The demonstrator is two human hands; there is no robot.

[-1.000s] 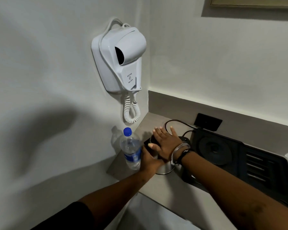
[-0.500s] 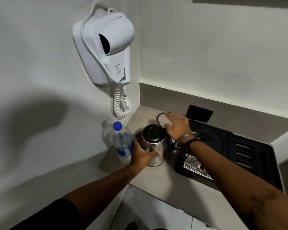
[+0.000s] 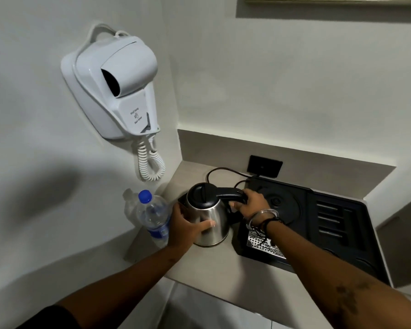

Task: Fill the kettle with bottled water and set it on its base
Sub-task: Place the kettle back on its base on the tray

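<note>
A steel kettle (image 3: 211, 219) with a black lid, which is down, stands on the grey counter (image 3: 214, 269) in the corner. My left hand (image 3: 188, 227) wraps its steel body from the left. My right hand (image 3: 252, 205) grips the black handle on its right side. A clear water bottle (image 3: 153, 219) with a blue cap and blue label stands upright just left of the kettle, against the wall. The round kettle base (image 3: 280, 204) sits in a black tray (image 3: 342, 224) to the right, with nothing on it.
A white wall-hung hair dryer (image 3: 115, 89) with a coiled cord hangs above the bottle. A black cord (image 3: 221, 170) runs from the tray to a wall socket (image 3: 265, 165). A perforated metal drip grid (image 3: 259, 245) lies in the tray's near corner. The counter's front edge lies just below the kettle.
My right hand left the kettle's lid, swept to the back right, then came onto the handle. My left hand stayed on the kettle's body. The camera view shifted.
</note>
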